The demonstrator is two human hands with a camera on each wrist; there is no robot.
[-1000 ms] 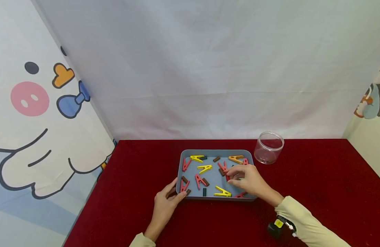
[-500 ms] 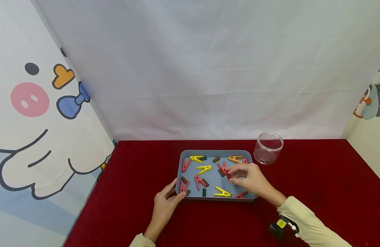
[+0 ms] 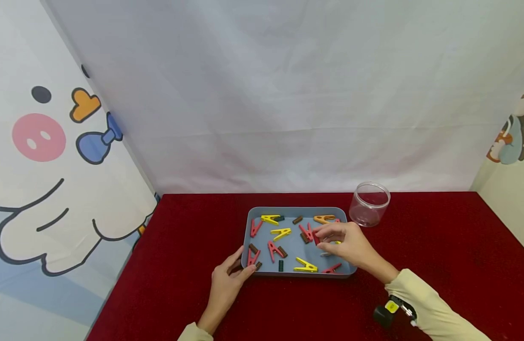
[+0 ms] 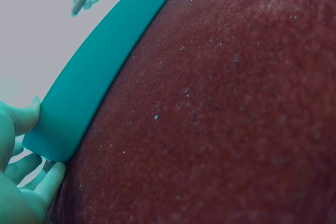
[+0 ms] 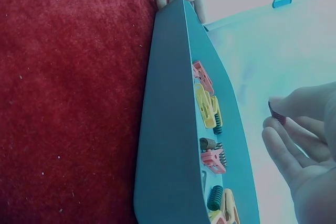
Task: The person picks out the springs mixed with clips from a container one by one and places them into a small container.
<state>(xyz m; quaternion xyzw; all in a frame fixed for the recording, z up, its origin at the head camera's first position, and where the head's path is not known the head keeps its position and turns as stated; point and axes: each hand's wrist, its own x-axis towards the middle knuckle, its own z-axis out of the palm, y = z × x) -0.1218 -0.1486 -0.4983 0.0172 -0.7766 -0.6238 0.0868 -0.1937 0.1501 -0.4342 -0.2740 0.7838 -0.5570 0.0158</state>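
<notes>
My right hand [image 3: 349, 244] is above the right part of the blue-grey tray [image 3: 300, 274]. It pinches a small red coil spring [image 3: 316, 237] between thumb and fingertips; its ridges also show in the left wrist view. At the tray's front left corner my left hand [image 3: 228, 279] grips the wall, thumb at the rim and fingers outside. Inside the tray lie red clips [image 3: 273, 251], yellow clips [image 3: 306, 265] and an orange clip [image 3: 324, 219]. Brown springs [image 3: 297, 219] and dark green springs [image 3: 280, 265] are scattered among them. My right hand hides part of the contents.
A clear round jar [image 3: 369, 206] without a lid stands behind the tray's right end. Dark red cloth [image 3: 193, 237] covers the table. A pale curtain [image 3: 308, 94] hangs along the back, and a cartoon-printed sheet [image 3: 53, 199] is on the left.
My right hand has shifted slightly to the right with the red spring, uncovering a bit of yellow beneath it. My left hand stays at the tray corner.
</notes>
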